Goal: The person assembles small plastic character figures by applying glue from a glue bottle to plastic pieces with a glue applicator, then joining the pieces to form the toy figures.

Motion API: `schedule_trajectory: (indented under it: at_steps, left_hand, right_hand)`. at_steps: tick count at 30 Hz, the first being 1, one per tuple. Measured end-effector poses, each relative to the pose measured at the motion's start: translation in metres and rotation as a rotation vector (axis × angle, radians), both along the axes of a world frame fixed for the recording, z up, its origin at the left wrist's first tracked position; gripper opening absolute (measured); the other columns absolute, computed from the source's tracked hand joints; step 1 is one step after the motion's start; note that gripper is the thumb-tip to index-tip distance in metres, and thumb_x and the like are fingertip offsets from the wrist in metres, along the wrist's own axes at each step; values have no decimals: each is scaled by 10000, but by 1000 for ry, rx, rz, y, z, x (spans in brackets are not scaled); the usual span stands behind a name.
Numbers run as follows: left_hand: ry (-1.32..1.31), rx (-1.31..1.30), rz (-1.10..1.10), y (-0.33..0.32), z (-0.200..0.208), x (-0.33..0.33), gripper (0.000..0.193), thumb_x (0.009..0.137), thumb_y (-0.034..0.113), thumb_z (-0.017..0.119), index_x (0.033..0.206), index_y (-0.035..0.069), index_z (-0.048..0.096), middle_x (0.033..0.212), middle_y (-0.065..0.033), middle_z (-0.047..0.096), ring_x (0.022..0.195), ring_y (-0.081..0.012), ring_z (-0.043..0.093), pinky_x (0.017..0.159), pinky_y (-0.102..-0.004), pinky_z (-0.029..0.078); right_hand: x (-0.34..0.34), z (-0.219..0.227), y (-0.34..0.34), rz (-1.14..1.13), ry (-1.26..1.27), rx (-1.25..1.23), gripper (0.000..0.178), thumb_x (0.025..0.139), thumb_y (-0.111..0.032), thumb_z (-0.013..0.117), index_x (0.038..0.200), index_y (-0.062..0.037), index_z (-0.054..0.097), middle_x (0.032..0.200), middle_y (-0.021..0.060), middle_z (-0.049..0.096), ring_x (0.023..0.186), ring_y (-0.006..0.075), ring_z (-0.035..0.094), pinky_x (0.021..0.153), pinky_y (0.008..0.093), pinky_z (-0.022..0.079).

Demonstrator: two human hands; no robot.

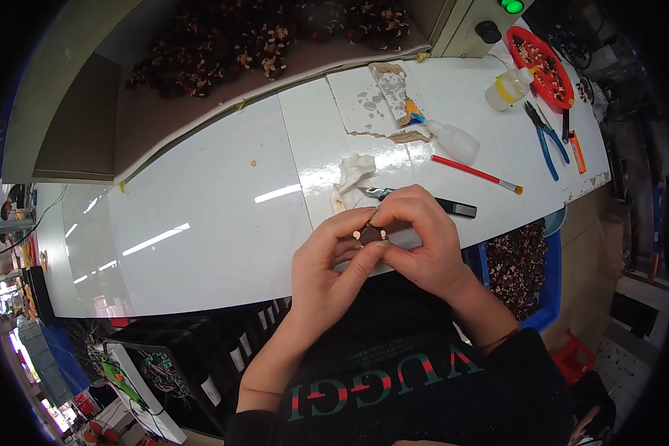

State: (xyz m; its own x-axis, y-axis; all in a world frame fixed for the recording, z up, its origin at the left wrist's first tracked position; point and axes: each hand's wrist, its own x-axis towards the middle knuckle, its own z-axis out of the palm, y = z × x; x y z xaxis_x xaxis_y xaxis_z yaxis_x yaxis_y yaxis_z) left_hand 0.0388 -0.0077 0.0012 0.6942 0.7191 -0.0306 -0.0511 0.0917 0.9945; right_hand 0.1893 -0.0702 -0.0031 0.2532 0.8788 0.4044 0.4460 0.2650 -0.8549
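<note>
A glossy white worktop (201, 223) crosses the middle of the frame, its bare left half catching streaks of light. Nearest, at the centre, the left hand (321, 260) and right hand (426, 236) meet around a small dark brown piece (372, 235) with pale pink bits at both sides. Thumbs and fingertips of both hands pinch it together, probably because so small a thing needs steadying from two sides while its details stay in sight. At the lower right, a blue bin (544, 315) full of similar bits sits below the table edge, seemingly within reach. Just beyond the hands lie a black-handled knife (459, 208), partly hidden behind the right hand, and a crumpled white tissue (355, 172). Further up, a red brush (468, 170) and a clear squeeze bottle (457, 143) rest on their sides, apparently handy for the right hand. Blue-handled pliers (548, 145) lie toward the right edge. At the upper right stand a yellow-banded bottle (505, 91) and a red tray (565, 97) of bits; at the top, a dark pile of pieces (271, 48) fills a recess, perhaps kept there to free the worktop.
</note>
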Motion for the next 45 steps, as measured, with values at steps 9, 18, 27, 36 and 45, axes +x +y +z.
schedule_trajectory:
  at_steps: [9,18,27,36,45]
  left_hand:
    - [5,-60,-32,1,0,-2,323,893,19,601,1197,-34,507,1146,-120,585,989,-157,622,833,-267,531]
    - [-9,-76,-19,1,2,-2,332,908,20,577,1220,-37,478,1097,-116,595,969,-148,629,820,-255,528]
    - [-116,-73,19,0,-4,-2,345,903,15,584,1196,-17,407,1087,-124,583,990,-154,618,820,-261,524]
    - [-98,-67,16,2,-7,-6,319,893,12,598,1162,-17,430,1037,-120,595,948,-142,627,785,-251,530]
    - [-79,-103,-8,2,-8,-8,298,891,23,608,1145,-11,456,1006,-103,604,906,-119,626,766,-243,527]
  right_hand:
    - [-2,-1,0,-5,-30,3,378,635,65,709,961,-42,551,917,84,568,826,221,574,682,290,504]
    - [-7,-4,2,-58,-77,48,382,637,51,715,965,-51,547,927,89,575,840,249,573,697,314,504]
    - [-9,-7,3,-35,-37,17,385,644,58,710,975,-65,556,969,70,598,841,228,576,673,291,512]
    - [-11,-5,4,-4,15,-1,360,662,61,701,970,-59,558,940,70,595,827,221,592,685,294,520]
    - [-9,-8,3,16,0,7,362,654,39,724,958,-53,550,903,70,588,811,222,594,684,297,514]
